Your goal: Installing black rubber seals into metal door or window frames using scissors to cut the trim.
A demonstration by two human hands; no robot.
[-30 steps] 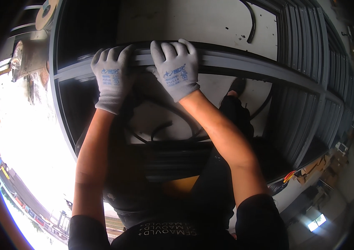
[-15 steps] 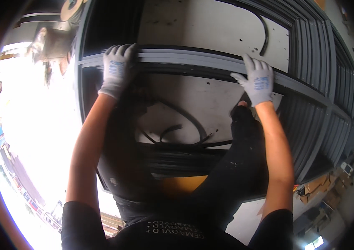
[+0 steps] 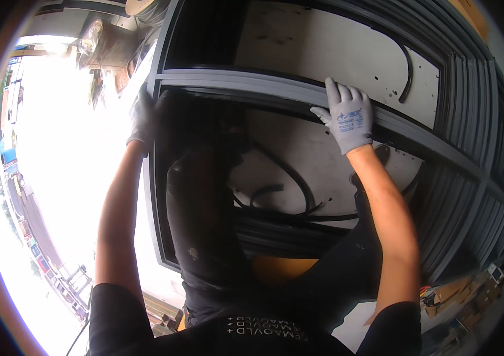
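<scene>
Grey metal frame (image 3: 164,44) under two gloved hands in a bright work area

The frame stretches across the space in front of the worker, its long crossbar (image 3: 252,82) running from a left-hand corner toward a row of ribbed grey sections (image 3: 471,95) at right. The right hand (image 3: 348,115) lies on the crossbar, fingers reaching over it and thumb spread well to the side, touching the metal without visibly closing round it. The left hand (image 3: 141,118) is beside the corner where the crossbar meets the frame's left side; blur and glare hide its fingers, so whether it grips anything cannot be told. (Black strips, one a looping curve (image 3: 308,193), lie on the pale surface beyond the openings.) The step in hand appears to be steadying the frame and placing the hands along it. Any next move, by this reading, calls for a sure left hold at the corner and right fingers wrapped around the bar, keeping the load level between them.
</scene>
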